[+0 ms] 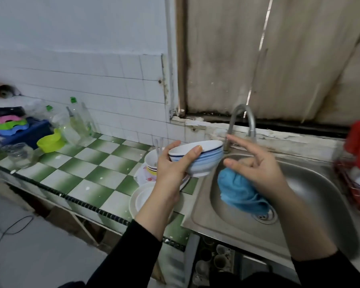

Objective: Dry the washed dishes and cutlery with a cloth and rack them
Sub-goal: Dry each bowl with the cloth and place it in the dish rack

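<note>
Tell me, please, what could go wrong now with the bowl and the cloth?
1. The left hand alone grips the striped bowl, tilted, near the stacked dishes; a slip might chip both.
2. The blue cloth hangs from the right hand over the sink and may pick up water there.

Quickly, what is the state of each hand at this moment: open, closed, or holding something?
Left hand: grips the blue-striped bowl, thumb on its rim.
Right hand: holds the blue cloth over the sink; forefinger and thumb stretched out.
</note>
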Available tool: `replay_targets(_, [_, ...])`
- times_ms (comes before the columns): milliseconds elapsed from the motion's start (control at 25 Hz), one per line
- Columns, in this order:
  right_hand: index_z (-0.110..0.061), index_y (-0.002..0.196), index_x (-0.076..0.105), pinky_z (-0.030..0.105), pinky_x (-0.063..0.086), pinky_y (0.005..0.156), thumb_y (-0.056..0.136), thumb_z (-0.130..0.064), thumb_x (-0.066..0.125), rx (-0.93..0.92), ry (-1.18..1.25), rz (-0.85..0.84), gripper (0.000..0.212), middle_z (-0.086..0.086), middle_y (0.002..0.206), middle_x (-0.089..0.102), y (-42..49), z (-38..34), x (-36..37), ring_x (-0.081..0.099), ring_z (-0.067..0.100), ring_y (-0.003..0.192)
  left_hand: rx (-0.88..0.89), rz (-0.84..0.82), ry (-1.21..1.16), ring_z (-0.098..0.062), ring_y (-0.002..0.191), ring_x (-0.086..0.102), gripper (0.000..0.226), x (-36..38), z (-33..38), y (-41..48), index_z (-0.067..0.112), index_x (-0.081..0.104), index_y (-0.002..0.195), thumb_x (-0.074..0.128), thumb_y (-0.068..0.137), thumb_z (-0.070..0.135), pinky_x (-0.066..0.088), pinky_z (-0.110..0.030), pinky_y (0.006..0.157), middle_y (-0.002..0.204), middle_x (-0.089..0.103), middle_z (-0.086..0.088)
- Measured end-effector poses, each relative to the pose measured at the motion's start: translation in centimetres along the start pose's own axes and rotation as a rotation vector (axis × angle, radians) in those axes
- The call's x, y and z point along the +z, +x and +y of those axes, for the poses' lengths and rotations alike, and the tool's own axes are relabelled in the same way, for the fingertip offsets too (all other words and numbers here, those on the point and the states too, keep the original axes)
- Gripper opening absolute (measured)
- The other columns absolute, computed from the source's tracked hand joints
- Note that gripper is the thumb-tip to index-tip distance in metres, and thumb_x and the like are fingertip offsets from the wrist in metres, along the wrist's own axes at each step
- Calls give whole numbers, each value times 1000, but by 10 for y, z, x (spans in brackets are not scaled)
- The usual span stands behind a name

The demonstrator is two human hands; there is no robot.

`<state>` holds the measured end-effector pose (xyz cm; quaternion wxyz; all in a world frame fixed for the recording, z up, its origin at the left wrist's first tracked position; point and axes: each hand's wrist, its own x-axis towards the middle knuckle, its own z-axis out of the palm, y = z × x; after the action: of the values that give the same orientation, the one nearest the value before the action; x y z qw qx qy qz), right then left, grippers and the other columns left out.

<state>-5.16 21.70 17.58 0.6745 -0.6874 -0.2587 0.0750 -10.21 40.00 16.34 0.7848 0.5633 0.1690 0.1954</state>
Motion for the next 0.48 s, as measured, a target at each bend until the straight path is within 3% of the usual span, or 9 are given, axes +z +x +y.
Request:
replay_targets(80, [-59,131,45,39,44,60,58,-43,89,-33,-114,39,86,29,62,54,-30,-5,-19,42,24,56,-93,-54,-80,-16,81,68,83,34,-4,-22,10,56,120,85,47,36,57,-32,67,105,67,-9])
replay_targets(160, [-66,135,29,27,45,59,58,-40,88,-108,-388,126,100,21,57,51,-60,-10,-40,39,24,50,-168,-135,-151,-16,79,70,76,63,-9,-43,4,58,118,87,55,36,59,-33,69,97,69,-10])
replay_targets(240, [-62,142,20,25,49,57,60,-49,81,-194,-623,204,103,6,53,52,-89,-16,-63,46,17,46,-221,-239,-161,-20,87,70,76,91,-13,-69,4,62,116,88,55,42,59,-36,76,101,71,-12])
replay_targets(360, [-54,144,24,16,45,55,64,-51,73,-276,-739,286,95,-8,49,46,-127,-21,-94,49,11,49,-275,-348,-80,-28,104,67,83,123,-26,-102,8,64,116,82,48,53,55,-45,90,115,69,-16])
replay_targets(480, [-59,135,35,10,40,55,67,-32,79,-202,-672,369,85,-7,54,54,-163,-27,-124,51,8,50,-268,-476,9,-25,112,63,76,150,-40,-130,17,64,114,73,54,61,45,-49,104,118,68,-10])
